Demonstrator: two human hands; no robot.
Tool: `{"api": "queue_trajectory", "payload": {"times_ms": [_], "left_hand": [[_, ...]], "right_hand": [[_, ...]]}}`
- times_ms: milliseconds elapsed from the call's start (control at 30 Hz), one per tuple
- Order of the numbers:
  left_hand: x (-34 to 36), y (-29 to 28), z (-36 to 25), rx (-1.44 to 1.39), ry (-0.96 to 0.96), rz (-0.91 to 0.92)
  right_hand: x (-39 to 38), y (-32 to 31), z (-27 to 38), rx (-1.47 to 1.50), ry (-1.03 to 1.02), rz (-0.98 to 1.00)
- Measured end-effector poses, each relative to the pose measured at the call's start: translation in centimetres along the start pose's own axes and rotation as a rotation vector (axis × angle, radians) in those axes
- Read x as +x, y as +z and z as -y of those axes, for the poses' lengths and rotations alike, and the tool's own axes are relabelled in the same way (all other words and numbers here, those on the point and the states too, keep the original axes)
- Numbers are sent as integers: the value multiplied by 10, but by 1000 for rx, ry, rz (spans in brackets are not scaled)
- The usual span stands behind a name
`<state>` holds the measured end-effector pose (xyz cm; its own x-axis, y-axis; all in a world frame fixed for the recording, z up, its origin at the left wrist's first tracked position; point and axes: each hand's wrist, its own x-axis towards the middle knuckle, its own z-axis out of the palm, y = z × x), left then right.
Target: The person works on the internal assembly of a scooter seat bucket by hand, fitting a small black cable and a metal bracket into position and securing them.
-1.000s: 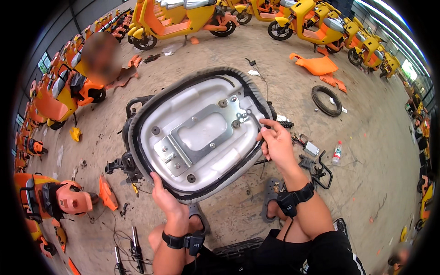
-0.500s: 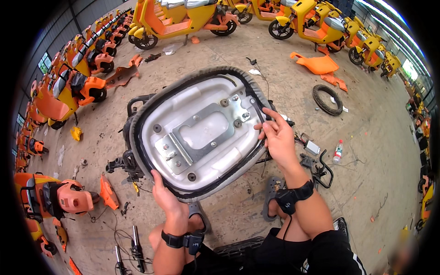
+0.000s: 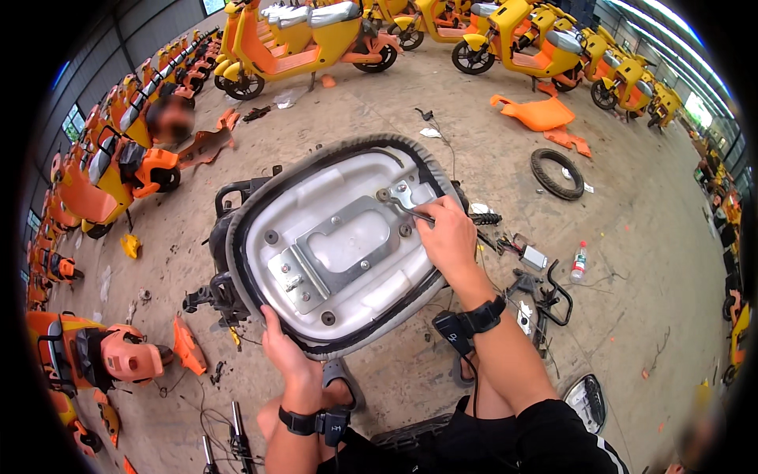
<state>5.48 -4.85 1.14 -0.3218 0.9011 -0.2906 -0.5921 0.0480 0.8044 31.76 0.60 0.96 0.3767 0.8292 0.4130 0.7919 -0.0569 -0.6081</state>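
Note:
An upturned seat with a grey cover edge, white plastic base and steel bracket rests over a black frame. My left hand grips the seat's lower-left rim. My right hand is closed on a slim metal wrench, whose far end is at the rubber foot or bolt at the bracket's upper-right end; which one is too small to tell. Both wrists wear black straps with small boxes.
Rows of yellow-orange scooters line the back and left. Loose orange panels, a tyre, a plastic bottle, a bent black handlebar, another seat and cables lie on the concrete floor.
My right hand has moved leftward from the seat's right rim onto the bracket, bringing the wrench's end inward. The seat appears slightly lower in view; my left hand still holds its rim.

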Motion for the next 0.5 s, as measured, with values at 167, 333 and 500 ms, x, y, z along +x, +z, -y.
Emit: {"api": "queue_trajectory", "payload": {"times_ms": [167,333,500], "left_hand": [[1,-1,4,-1,50,-14],[1,1,4,-24,55,1],[1,-1,1,-1,5,35]], "right_hand": [[1,2,-8,-2,-35,-10],[0,-2,-6,-44,-1,9],[1,-4,-4,-39,13,9]]}}
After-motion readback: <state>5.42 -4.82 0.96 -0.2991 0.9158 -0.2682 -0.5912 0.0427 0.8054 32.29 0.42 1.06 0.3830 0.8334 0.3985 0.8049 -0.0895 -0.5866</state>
